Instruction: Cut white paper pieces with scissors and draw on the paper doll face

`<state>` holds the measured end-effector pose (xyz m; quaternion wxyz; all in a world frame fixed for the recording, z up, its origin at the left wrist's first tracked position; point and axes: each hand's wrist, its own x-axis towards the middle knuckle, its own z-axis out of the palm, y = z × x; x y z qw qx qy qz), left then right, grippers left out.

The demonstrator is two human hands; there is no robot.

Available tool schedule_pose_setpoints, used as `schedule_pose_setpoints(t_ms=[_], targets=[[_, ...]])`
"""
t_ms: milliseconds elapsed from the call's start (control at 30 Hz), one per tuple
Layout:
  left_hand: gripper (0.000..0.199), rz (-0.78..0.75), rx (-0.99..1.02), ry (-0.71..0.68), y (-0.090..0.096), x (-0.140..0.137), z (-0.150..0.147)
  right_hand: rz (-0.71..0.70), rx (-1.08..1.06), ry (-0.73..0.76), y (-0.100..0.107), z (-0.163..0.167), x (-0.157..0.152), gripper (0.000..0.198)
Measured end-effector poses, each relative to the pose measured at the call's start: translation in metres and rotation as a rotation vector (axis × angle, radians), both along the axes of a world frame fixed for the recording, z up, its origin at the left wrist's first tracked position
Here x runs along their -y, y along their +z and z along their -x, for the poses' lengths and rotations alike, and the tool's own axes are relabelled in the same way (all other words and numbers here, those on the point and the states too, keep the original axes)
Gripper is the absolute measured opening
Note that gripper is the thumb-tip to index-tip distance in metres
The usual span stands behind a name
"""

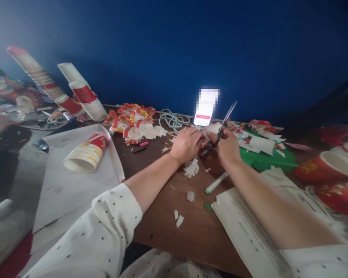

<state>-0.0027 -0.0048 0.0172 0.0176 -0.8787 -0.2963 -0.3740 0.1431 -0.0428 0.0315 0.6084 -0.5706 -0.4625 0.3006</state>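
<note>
In my right hand (227, 146) is a pair of scissors (228, 116), its blades pointing up and away from me. My left hand (188, 143) is closed beside it, the fingers bent around a white paper piece (212, 131) that is partly hidden. The two hands nearly meet over the brown table (162, 231). Just below them lies a white paper cutout (191, 168) with a jagged edge. A marker with a green end (216, 183) rests near my right wrist, and small paper scraps (179, 221) lie nearer to me.
A lit phone (204, 112) leans against the blue wall. Left of it are a light blue cord (174, 119) and a pile of red-and-white cutouts (133, 119). Stacked paper cups (87, 154) lie in a white box lid (60, 200). Red cups (316, 168) and a green sheet (278, 162) are at right.
</note>
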Motion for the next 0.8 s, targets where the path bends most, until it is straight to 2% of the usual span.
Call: schedule_pose_setpoints(t_ms=[167, 500, 800], targets=[[0.025, -0.020, 0.006, -0.019, 0.0025, 0.0034, -0.0001, -0.002, -0.028, -0.084, 0.0017, -0.0043, -0.0011, 0.038], [0.029, -0.052, -0.070, 0.025, 0.0003, 0.0010, 0.0022, -0.007, -0.102, -0.072, 0.0007, -0.0022, -0.0019, 0.031], [0.031, -0.111, -0.111, 0.018, 0.0023, 0.0026, 0.0017, -0.025, -0.062, -0.093, 0.0011, 0.0029, 0.0006, 0.033]])
